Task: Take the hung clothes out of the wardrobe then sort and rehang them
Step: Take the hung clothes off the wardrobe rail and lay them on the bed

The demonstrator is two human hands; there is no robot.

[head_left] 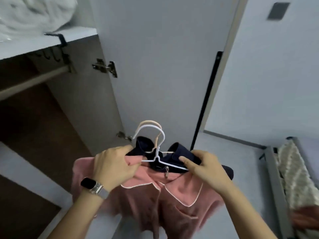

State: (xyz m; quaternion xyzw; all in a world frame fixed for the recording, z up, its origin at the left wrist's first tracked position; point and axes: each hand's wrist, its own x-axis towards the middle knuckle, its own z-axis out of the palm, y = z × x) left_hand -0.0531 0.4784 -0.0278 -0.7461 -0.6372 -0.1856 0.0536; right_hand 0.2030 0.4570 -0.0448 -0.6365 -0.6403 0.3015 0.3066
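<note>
Two hangers, a white hanger [156, 152] and a beige hanger [151, 125], are held together in front of the open wardrobe, hooks pointing up and away. Their long axis runs left to right between the hands. The left hand [114, 165] is curled round the left end with the pink shirt [172, 195]; the right hand [203, 167] pinches the navy garment [174, 150] at the right end. The empty rail [32, 80] lies up and left, judged nearer the left hand.
</note>
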